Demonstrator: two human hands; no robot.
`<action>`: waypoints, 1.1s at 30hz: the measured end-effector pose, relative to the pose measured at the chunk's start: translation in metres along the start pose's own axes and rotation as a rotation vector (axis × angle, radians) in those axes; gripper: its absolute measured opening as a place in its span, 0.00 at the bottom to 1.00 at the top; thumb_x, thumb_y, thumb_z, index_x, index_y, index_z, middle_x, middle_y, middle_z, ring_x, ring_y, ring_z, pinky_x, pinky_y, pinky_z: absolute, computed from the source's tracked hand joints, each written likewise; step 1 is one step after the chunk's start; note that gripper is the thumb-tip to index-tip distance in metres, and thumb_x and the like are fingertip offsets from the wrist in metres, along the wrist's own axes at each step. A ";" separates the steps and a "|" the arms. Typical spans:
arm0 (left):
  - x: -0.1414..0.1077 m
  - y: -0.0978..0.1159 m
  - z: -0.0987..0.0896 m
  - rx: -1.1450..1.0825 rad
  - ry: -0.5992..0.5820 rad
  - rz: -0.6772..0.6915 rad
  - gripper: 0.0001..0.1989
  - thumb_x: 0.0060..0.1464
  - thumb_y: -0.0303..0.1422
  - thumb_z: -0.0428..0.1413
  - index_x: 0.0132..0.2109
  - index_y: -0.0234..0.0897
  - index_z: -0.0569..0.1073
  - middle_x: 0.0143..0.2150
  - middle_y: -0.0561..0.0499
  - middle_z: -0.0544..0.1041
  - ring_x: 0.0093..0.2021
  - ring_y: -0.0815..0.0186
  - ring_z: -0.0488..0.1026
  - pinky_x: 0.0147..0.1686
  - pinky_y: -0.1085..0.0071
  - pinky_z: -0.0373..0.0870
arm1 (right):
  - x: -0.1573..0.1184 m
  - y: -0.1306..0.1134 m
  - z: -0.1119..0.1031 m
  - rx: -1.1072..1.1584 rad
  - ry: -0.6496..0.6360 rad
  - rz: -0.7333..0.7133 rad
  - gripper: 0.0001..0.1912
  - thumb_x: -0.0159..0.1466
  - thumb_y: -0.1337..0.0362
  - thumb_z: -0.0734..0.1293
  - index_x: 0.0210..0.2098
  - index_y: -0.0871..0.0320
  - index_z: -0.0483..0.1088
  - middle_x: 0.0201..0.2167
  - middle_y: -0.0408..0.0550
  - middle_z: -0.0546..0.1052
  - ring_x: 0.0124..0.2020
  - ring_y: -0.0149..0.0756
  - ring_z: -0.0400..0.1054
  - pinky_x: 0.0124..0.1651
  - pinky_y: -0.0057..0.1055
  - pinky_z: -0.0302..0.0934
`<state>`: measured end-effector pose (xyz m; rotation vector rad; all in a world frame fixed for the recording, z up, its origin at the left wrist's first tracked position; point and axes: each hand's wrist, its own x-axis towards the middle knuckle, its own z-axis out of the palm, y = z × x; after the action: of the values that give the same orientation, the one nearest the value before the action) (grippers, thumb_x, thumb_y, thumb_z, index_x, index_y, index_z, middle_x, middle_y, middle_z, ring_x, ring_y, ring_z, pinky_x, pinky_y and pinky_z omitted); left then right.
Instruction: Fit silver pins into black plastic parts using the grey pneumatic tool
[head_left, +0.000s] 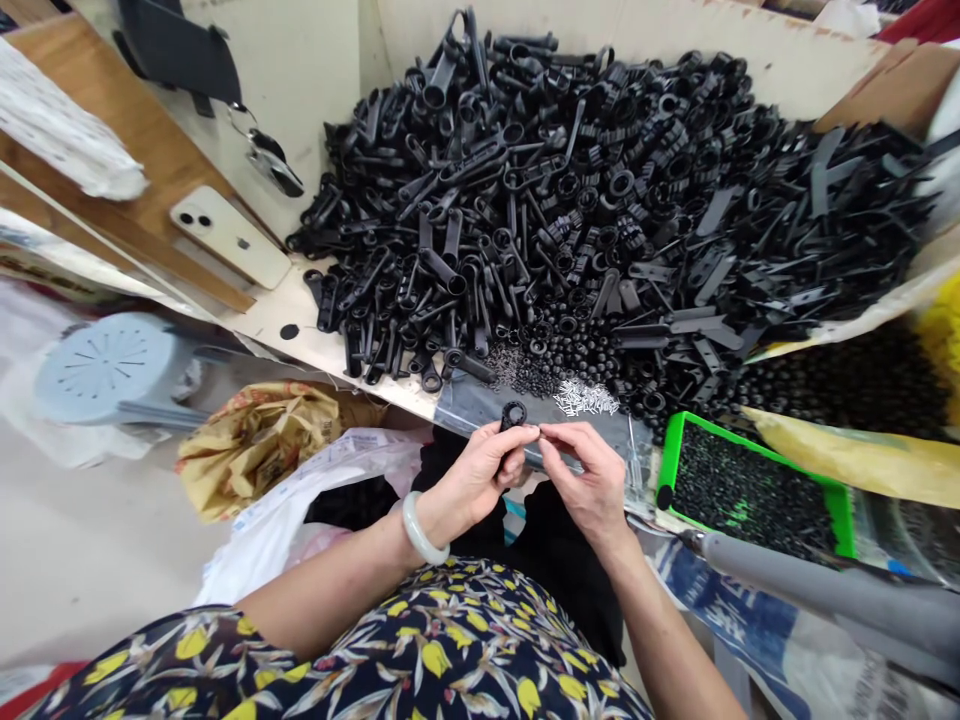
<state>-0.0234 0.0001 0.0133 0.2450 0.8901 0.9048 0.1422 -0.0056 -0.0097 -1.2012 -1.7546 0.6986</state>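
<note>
Blk. ring-ended part (514, 412) is gripped in L. hand (472, 478), ring projecting beyond fist, near front of grey sheet (466, 402). Thumb & index tips of R. hand (591, 475) are held close tog., adj. to L. fingertips; whether a small item is pinched betw. them can't be told. Silver pins (586, 398) are heaped just beyond. Lg. pile of blk. parts (457, 180) is located behind; grn. tray (672, 455) is set to R.

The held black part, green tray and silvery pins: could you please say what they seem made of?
Black part: probably plastic, uniformly black with faint sheen. Green tray: likely plastic, smooth and evenly coloured. Pins: perhaps metal, bright silvery; too small to be sure.
</note>
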 end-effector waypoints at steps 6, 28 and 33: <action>0.000 -0.007 0.001 -0.011 0.009 0.016 0.22 0.47 0.39 0.72 0.26 0.36 0.66 0.17 0.60 0.61 0.18 0.78 0.53 0.21 0.76 0.47 | -0.003 0.001 0.005 -0.062 0.055 -0.043 0.09 0.69 0.69 0.70 0.48 0.52 0.77 0.40 0.47 0.80 0.38 0.36 0.76 0.42 0.34 0.74; 0.004 -0.027 0.001 0.052 0.008 0.012 0.20 0.49 0.42 0.71 0.31 0.34 0.72 0.22 0.57 0.65 0.21 0.77 0.56 0.21 0.76 0.44 | -0.015 0.011 0.001 -0.132 0.070 -0.067 0.09 0.68 0.70 0.69 0.47 0.53 0.75 0.37 0.46 0.79 0.34 0.34 0.74 0.38 0.33 0.72; -0.004 -0.018 0.000 0.099 -0.035 -0.015 0.17 0.52 0.41 0.68 0.41 0.35 0.75 0.27 0.55 0.69 0.25 0.74 0.61 0.24 0.76 0.51 | -0.012 0.014 -0.013 -0.136 0.040 -0.016 0.07 0.69 0.69 0.69 0.45 0.53 0.75 0.35 0.45 0.78 0.33 0.35 0.72 0.37 0.34 0.69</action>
<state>-0.0141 -0.0141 0.0055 0.3378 0.9043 0.8412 0.1619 -0.0118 -0.0195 -1.2818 -1.8004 0.5493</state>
